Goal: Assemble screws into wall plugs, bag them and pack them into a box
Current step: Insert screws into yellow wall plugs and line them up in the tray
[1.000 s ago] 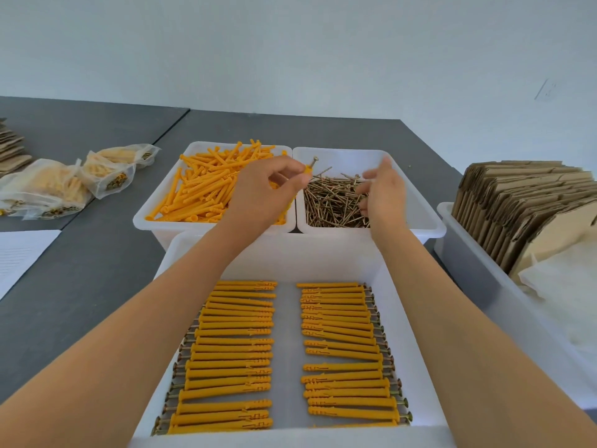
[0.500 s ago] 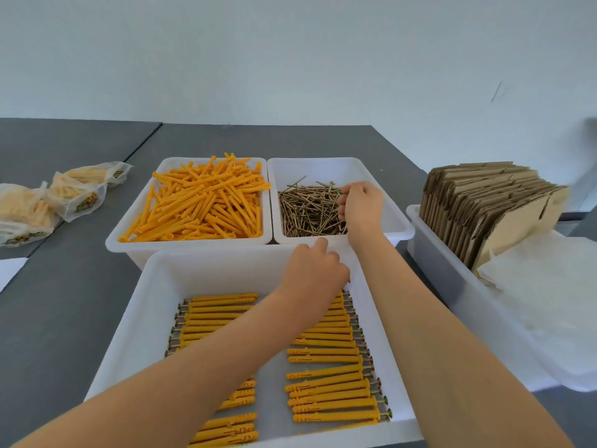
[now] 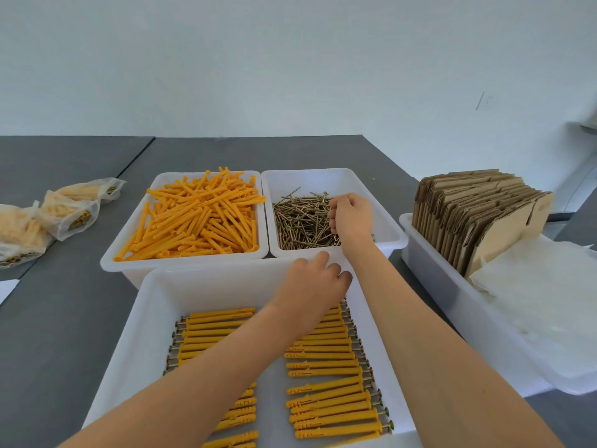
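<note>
A white bin holds loose orange wall plugs [image 3: 200, 218]; the bin to its right holds brass screws [image 3: 300, 221]. My right hand [image 3: 350, 218] is over the screw pile, fingers curled down into it and gripping screws. The near white tray [image 3: 226, 279] holds two rows of assembled plugs with screws [image 3: 326, 367]. My left hand [image 3: 310, 286] reaches across into this tray, knuckles up, at the far end of the right row. Its fingertips are hidden, so I cannot tell whether it holds a plug.
To the right, a long white bin [image 3: 429, 263] carries flat cardboard boxes [image 3: 478, 208] standing on edge and clear plastic bags [image 3: 542, 292]. Filled bags [image 3: 71, 211] lie on the grey table at left, with a sheet of paper [image 3: 6, 287] at the edge.
My left hand came down from over the bins, where it held a plug with a screw, into the near tray. My right hand closed on the screw pile. The view shifted right.
</note>
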